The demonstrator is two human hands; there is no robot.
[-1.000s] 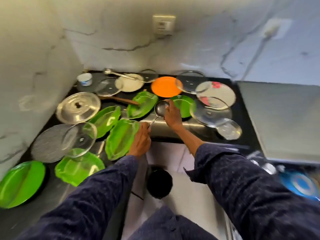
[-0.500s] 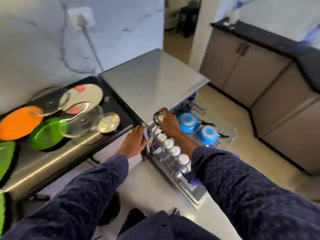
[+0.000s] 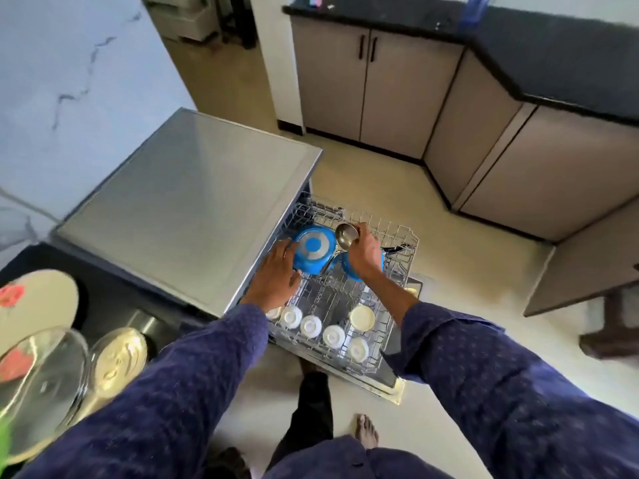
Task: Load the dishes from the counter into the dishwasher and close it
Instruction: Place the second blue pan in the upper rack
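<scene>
Person stands at a pulled-out dishwasher rack (image 3: 397,257), white wire, w/ the dishwasher's flat steel top (image 3: 186,209) just to its left. Right hand (image 3: 363,254) grips a steel ladle (image 3: 346,235) by the bowel end, bowl up, over the back of the rack; handle runs down behind the hand, mostly hidden. Left hand (image 3: 276,274) hangs over the rack's left edge, fingers relaxed and reaching toward a blue pan (image 3: 313,248) that lies bottom-up in the rack; can't tell if fingertips touch it. A 2nd blue pan (image 3: 342,267) sits just beside it, partly behind the right wrist. Front of rack: a row of white cups (image 3: 311,326) upside down, plus a cream bowl (image 3: 362,317). Bottom left, black counter (image 3: 114,299) still carries dishes: a floral plate (image 3: 38,299), a glass lid (image 3: 38,385), a smaller glass lid (image 3: 117,361). Room: pale marble-look wall (image 3: 69,81) on the left, cream floor (image 3: 466,305), beige base cabinets (image 3: 380,95) under a black worktop (image 3: 518,50) across the way. Both sleeves dark blue, dotted; a bare foot (image 3: 367,431) shows below.
</scene>
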